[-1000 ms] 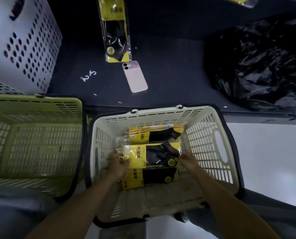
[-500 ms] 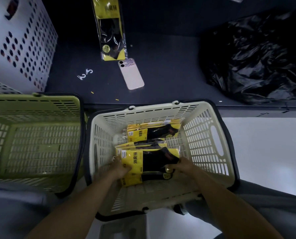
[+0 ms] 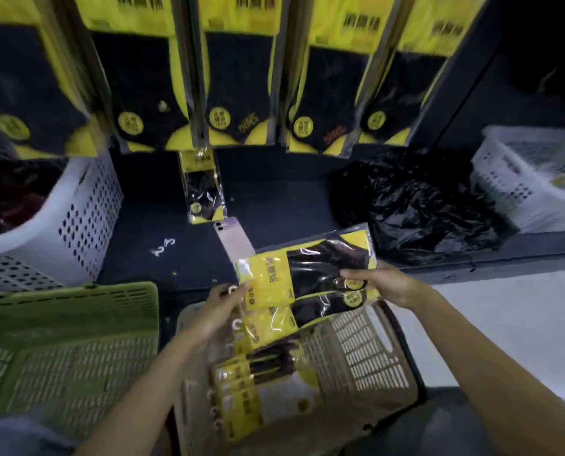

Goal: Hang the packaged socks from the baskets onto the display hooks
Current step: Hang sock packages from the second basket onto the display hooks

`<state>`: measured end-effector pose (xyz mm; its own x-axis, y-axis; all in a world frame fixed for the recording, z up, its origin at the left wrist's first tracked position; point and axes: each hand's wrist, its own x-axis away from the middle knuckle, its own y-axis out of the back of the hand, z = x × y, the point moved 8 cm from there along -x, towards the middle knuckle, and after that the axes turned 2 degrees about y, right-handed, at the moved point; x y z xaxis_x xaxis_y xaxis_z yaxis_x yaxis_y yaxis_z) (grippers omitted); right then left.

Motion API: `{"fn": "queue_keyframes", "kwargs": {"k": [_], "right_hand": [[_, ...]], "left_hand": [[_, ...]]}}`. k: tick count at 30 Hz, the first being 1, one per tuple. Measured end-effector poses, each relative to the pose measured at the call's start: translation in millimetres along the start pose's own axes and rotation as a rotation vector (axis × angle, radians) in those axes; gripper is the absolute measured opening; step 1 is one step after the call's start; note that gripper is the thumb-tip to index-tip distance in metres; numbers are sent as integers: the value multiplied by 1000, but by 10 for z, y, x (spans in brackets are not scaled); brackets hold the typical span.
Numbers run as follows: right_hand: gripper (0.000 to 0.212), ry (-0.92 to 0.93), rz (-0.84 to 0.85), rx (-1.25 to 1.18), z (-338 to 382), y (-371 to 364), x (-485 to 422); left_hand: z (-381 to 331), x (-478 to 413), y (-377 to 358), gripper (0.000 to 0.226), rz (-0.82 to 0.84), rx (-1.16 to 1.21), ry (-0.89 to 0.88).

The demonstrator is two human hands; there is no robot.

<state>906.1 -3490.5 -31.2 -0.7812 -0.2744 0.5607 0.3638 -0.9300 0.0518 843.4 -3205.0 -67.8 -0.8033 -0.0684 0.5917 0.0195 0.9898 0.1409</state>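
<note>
Our left hand (image 3: 223,306) pinches the sock packs (image 3: 307,274) at the hook end, our right hand (image 3: 386,284) grasps the toe end, levelling them for hanging.

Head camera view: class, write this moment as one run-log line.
left hand: grips sock packs at hook end | right hand: pinches sticker end | sock packs: held above cream basket | hanging: not yet done

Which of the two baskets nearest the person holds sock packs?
The cream basket on the right: sock packs lie inside it. The green basket to its left shows only its bare slotted floor.
</note>
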Motion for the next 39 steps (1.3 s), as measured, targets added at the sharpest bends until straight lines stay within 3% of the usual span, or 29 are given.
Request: {"fn": "queue_keyframes", "kwargs": {"k": [2, 5, 9, 13, 18, 20, 22, 24, 26, 30, 34, 39], "right_hand": [[32, 99, -66, -104, 340, 123, 208], [33, 244, -125, -284, 735, 182, 440], [17, 372, -103, -532, 1155, 15, 668], [22, 501, -62, -607, 1503, -270, 798], [53, 573, -102, -441, 1751, -328, 958], [67, 599, -210, -409, 1829, -143, 1032], [73, 640, -399, -370, 1957, 134, 1125], [65, 718, -486, -305, 2189, 288, 1237], [55, 791, -462, -231, 2461, 304, 1287], [71, 830, -432, -194, 2791, 266, 1268], [27, 881, -416, -293, 2810, 327, 1245], [24, 762, -458, -339, 2601, 657, 1078]], "left_hand": [[-334, 96, 30, 37, 42, 140, -71], [-815, 202, 12, 77, 126, 377, -233], [-1603, 511, -284, 68, 232, 407, -436], [-2265, 816, -405, 85, 43, 486, -583], [-2696, 973, -254, 111, -145, 566, -605], [-2808, 965, -140, 102, -208, 484, -603], [-2978, 1015, -49, 65, -221, 368, -655], [-3164, 1093, -55, 34, -204, 207, -728], [-3311, 1159, -157, 24, -148, 58, -803], [-3436, 1152, -381, 31, -63, -73, -851], [-3430, 1033, -451, 64, -88, -117, -770], [-3426, 966, -584, 45, 25, -137, -758]]}}
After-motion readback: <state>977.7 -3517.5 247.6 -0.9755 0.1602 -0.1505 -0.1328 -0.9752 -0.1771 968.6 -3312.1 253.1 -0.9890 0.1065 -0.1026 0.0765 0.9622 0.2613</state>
